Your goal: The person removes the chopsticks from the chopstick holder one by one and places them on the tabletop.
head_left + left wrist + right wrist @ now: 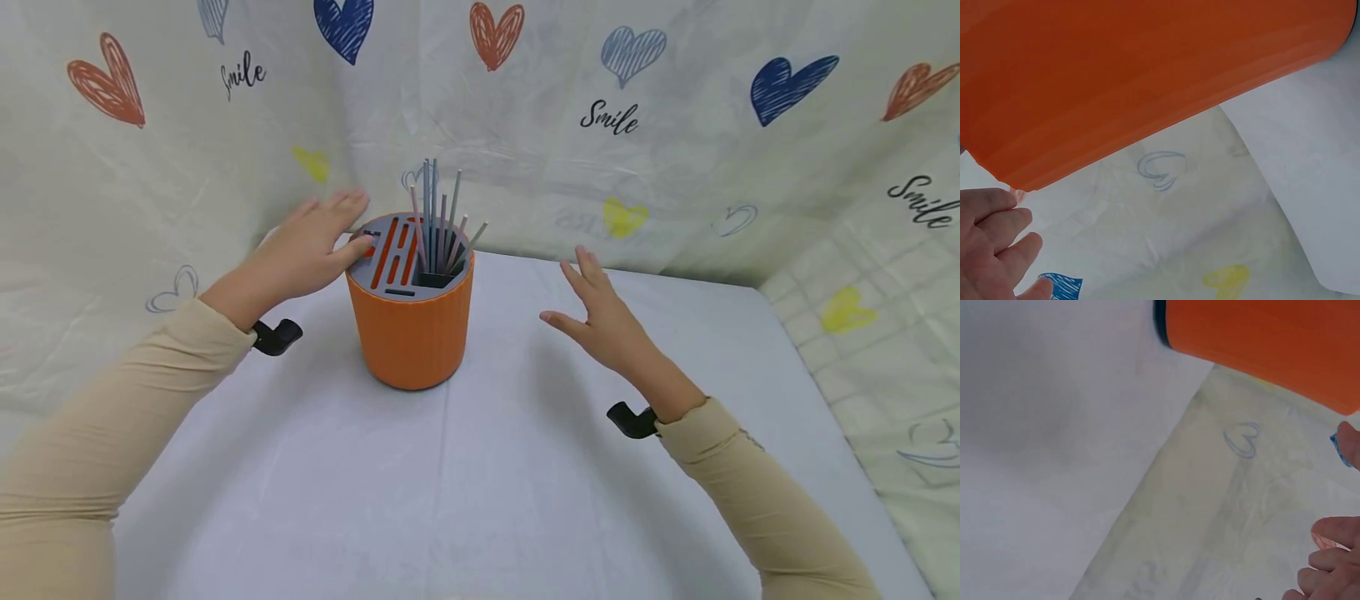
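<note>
Neither hand grips anything: the left hand (311,246) has its fingers spread loosely at the left rim of the orange pot (411,342), thumb out over the edge of the grey lid (364,272), though whether it touches or only hovers I cannot tell. Apart from the pot, to its right, the right hand (606,321) hangs above the white table (465,483), thumb and fingers wide. The pot stands upright near the back edge of the table, probably steady on its flat base without support. Its thin sticks (433,208) share one square opening at the lid's right side; they lean various ways, likely because that hole is roomier than the bundle. Long narrow slots (385,254) cover the lid's left part, seemingly made for flatter things. Behind hangs a heart-printed cloth (525,167).
</note>
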A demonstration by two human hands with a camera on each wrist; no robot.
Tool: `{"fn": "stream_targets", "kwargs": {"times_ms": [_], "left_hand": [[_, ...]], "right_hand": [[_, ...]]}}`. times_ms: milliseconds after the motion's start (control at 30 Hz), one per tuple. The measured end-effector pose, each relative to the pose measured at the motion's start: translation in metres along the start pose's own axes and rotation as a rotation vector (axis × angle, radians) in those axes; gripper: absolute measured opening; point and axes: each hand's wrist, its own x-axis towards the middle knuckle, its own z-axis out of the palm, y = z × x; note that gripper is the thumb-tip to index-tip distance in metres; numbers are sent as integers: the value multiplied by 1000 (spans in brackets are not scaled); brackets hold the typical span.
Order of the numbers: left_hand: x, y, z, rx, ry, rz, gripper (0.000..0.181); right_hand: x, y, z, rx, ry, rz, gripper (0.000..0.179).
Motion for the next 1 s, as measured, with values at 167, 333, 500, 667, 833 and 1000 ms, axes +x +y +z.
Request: {"fn": "stream_targets", "kwargs": {"times_ms": [167,333,500,667,833,1000], "left_hand": [[2,7,-1,17,4,29,65],[3,13,-1,2,4,63,65],[3,19,0,18,-27,91,64],[6,23,3,29,-68,105,66],[7,27,5,40,-72,133,66],[8,30,7,58,-75,143,65]], "right_hand": [[2,-9,-1,13,21,-23,85],[4,-18,-1,19,21,-39,84],[4,-22,-1,23,35,-56,84],[5,-30,-2,26,28,-82,85],[5,-40,-1,33,7,-91,86],[8,-51,0,44,20,-113,85]]}}
